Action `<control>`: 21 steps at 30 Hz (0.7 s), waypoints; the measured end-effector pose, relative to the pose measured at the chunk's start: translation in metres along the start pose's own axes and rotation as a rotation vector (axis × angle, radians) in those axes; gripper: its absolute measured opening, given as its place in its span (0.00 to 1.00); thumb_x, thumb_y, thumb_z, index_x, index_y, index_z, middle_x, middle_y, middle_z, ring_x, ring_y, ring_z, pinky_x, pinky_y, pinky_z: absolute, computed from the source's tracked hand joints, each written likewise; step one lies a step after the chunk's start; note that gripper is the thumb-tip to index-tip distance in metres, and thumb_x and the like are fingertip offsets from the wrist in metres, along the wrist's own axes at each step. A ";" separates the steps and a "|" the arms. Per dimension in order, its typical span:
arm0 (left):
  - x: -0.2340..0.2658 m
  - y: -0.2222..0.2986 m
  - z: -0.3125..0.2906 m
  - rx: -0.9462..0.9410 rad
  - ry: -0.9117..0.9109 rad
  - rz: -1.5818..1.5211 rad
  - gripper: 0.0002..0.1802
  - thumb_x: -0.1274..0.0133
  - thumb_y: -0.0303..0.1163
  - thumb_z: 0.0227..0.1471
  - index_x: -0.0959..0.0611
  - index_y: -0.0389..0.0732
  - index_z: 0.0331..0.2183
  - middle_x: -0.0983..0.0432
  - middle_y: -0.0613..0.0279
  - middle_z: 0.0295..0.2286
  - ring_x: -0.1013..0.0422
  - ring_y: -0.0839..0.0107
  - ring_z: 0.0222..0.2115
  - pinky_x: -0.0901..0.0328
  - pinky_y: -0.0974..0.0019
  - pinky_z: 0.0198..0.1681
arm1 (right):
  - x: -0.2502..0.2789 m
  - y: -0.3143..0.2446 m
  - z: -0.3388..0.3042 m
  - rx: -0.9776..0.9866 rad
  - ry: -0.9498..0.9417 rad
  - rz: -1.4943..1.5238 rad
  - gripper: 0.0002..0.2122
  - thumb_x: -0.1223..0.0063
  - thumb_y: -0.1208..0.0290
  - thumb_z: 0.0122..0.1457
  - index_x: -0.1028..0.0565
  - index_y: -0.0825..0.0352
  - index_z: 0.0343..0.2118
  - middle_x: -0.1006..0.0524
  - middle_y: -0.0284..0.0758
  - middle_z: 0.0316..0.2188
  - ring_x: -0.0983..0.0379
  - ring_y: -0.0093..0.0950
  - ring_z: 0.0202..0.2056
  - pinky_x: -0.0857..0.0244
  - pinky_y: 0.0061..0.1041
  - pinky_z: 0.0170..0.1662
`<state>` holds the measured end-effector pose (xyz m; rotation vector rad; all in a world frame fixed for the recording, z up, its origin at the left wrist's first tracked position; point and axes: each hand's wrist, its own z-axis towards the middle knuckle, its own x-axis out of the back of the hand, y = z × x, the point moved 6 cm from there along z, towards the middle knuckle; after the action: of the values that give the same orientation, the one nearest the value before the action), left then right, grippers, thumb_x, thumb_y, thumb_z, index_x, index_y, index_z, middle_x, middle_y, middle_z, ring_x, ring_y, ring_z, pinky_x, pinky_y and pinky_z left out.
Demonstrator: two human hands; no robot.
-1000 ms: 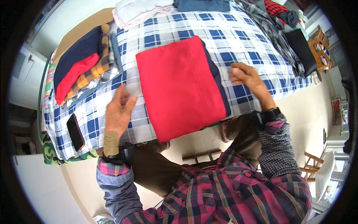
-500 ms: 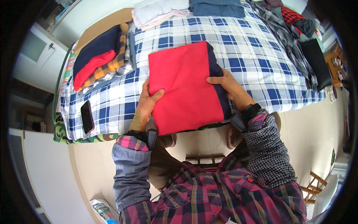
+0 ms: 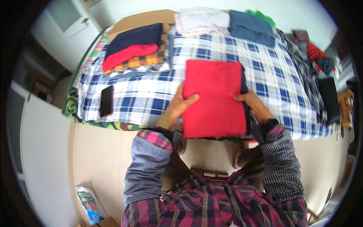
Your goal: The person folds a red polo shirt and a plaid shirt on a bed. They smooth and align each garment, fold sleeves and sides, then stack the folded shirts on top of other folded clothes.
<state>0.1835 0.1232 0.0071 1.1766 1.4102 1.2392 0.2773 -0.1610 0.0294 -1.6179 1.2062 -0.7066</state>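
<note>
A folded red garment (image 3: 214, 100) with a dark navy edge lies flat between my hands at the bed's near side. My left hand (image 3: 180, 104) grips its left side, thumb on top and fingers underneath. On the opposite side my right hand (image 3: 255, 104) pinches the navy edge, its thumb resting on the red cloth. The fingers beneath the garment are hidden. To the left is a stack of folded clothes (image 3: 132, 49), navy and red on top, with orange-and-black and white checks below.
A blue-and-white checked sheet (image 3: 145, 94) covers the bed. A phone (image 3: 106, 101) lies near the left edge. Folded white cloth (image 3: 202, 20) and blue-grey cloth (image 3: 251, 28) sit at the back, beside a cardboard piece (image 3: 145, 19). Dark clothes (image 3: 329, 100) heap at the right.
The view has tilted up and turned left, so the bed's contents appear shifted to the right. Both hands keep their hold on the red garment, which now sits straighter in front of me.
</note>
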 end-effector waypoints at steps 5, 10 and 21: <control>0.018 0.003 -0.012 0.168 0.093 -0.200 0.42 0.37 0.43 0.58 0.38 0.42 0.66 0.22 0.59 0.44 0.26 0.72 0.41 0.30 0.66 0.43 | -0.008 -0.030 -0.018 -0.017 0.054 0.098 0.26 0.35 0.80 0.50 0.28 0.76 0.55 0.21 0.45 0.48 0.20 0.38 0.43 0.25 0.37 0.51; 0.066 0.024 -0.029 -0.145 0.321 -0.245 0.29 0.44 0.31 0.62 0.33 0.40 0.62 0.21 0.62 0.38 0.27 0.78 0.34 0.34 0.75 0.33 | -0.058 -0.171 -0.017 0.313 0.044 -0.222 0.23 0.33 0.79 0.47 0.23 0.69 0.49 0.17 0.37 0.39 0.19 0.32 0.37 0.24 0.33 0.45; 0.090 0.030 -0.073 -0.148 0.175 -0.350 0.16 0.43 0.22 0.60 0.19 0.39 0.50 0.24 0.73 0.33 0.32 0.84 0.32 0.36 0.78 0.37 | -0.381 -0.350 0.094 1.726 0.454 -1.503 0.27 0.44 0.75 0.51 0.28 0.57 0.58 0.18 0.45 0.39 0.22 0.48 0.42 0.28 0.46 0.44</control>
<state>0.1012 0.2031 0.0410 0.6973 1.5460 1.1922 0.3594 0.2449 0.3532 -0.4466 -0.7897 -2.1798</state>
